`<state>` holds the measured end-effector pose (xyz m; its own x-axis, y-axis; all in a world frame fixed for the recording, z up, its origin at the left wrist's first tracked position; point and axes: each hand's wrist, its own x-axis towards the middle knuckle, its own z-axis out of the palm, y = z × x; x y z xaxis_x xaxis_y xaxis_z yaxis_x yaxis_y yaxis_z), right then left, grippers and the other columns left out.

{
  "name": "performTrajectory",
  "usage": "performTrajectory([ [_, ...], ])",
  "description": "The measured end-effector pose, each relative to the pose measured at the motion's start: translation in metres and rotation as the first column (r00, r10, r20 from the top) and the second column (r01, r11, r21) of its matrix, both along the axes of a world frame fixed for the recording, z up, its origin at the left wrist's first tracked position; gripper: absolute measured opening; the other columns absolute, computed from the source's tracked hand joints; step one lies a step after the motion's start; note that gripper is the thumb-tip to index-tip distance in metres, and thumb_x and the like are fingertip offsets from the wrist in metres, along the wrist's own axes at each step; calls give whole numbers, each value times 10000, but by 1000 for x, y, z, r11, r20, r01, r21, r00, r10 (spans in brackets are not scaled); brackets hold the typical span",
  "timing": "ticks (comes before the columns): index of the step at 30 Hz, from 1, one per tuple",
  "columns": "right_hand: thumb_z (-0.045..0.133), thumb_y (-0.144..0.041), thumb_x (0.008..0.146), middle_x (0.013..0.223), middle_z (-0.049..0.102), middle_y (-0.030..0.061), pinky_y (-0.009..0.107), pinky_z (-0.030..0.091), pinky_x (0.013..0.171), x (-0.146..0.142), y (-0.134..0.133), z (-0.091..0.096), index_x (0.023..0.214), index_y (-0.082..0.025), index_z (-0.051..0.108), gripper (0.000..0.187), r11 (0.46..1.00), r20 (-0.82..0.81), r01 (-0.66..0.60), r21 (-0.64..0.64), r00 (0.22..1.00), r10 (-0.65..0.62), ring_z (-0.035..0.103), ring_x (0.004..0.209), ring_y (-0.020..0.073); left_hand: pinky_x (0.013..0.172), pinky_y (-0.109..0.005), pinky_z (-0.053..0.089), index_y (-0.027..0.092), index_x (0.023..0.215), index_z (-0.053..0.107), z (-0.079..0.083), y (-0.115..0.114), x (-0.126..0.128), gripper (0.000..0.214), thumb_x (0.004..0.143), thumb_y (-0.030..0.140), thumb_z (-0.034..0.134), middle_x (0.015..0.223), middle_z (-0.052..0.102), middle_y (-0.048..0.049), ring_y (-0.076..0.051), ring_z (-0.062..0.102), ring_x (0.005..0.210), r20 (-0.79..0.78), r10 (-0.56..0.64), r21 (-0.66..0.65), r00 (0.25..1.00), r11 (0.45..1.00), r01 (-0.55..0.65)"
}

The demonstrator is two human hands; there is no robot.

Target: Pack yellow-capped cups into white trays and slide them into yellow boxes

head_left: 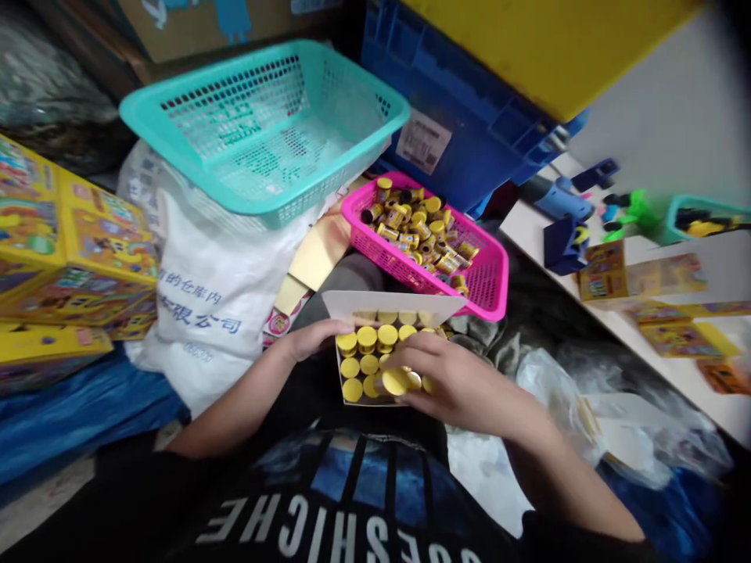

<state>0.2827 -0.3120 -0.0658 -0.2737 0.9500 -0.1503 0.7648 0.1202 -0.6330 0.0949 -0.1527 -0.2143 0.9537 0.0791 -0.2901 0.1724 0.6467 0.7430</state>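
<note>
An open cardboard box (404,303) rests on my lap with its pale flap raised at the far side. Rows of small containers with yellow lids (369,364) stand inside it. My left hand (314,338) grips the box at its left wall, the fingers reaching over the edge. Over the right half of the box is my right hand (454,381), its fingers closed around a small yellow-lidded container (396,381). The hand hides part of the rows beneath it.
Beyond the box, a pink basket (498,285) holds many similar containers. A turquoise basket (258,205) sits on a white sack (199,313). Yellow printed cartons (109,242) are stacked at left. Blue crates (446,94) stand behind; a white table (674,367) is at right.
</note>
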Motion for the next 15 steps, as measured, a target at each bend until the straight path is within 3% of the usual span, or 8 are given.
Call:
performTrajectory([
  [4, 781, -206, 839, 1105, 736, 140, 474, 552, 920, -50, 31, -40, 1121, -183, 724, 289, 990, 306, -140, 25, 944, 125, 675, 1073, 323, 1174, -427, 345, 150, 1308, 725, 2, -1, -1, 569, 823, 433, 634, 1358, 718, -89, -371, 538, 1382, 0, 22, 42, 1000, 999, -22],
  [7, 816, -263, 825, 1120, 745, 142, 473, 552, 903, -52, 30, -39, 1133, -202, 729, 326, 992, 312, -116, 45, 945, 97, 674, 1068, 335, 1179, -434, 338, 145, 1294, 730, 1, -1, -3, 569, 821, 446, 636, 1356, 718, -99, -372, 526, 1391, 18, 28, 45, 999, 999, -29],
  [9, 769, -322, 887, 1099, 756, 108, 425, 561, 877, -35, 20, -20, 1146, -220, 719, 283, 997, 188, -39, 68, 982, 25, 694, 1026, 285, 1164, -455, 362, 140, 1287, 729, 0, 0, -3, 576, 816, 463, 650, 1339, 725, -115, -382, 565, 1349, 28, 17, 33, 999, 999, -18],
  [11, 684, -375, 956, 1025, 767, 71, 358, 567, 811, -7, 10, 3, 1101, -226, 722, 212, 989, 48, 120, 82, 991, -124, 713, 921, 221, 1162, -478, 372, 140, 1298, 717, -1, 1, -4, 595, 804, 469, 678, 1343, 720, -129, -389, 592, 1318, 40, -4, 47, 999, 999, 2],
  [13, 620, -458, 978, 896, 759, 48, 313, 552, 710, 30, 7, 21, 980, -213, 727, 268, 945, -35, 316, 84, 949, -314, 701, 787, 189, 1171, -500, 368, 144, 1337, 683, 1, 2, -5, 647, 784, 477, 722, 1381, 694, -143, -399, 581, 1329, 39, -6, 116, 999, 993, 1],
  [15, 576, -553, 968, 782, 728, 38, 293, 515, 629, 70, 15, 25, 874, -195, 710, 394, 874, 0, 480, 80, 876, -482, 664, 689, 181, 1179, -517, 367, 147, 1402, 618, 6, 1, -9, 731, 777, 501, 758, 1442, 644, -160, -410, 535, 1374, 4, 22, 223, 1000, 975, -22],
])
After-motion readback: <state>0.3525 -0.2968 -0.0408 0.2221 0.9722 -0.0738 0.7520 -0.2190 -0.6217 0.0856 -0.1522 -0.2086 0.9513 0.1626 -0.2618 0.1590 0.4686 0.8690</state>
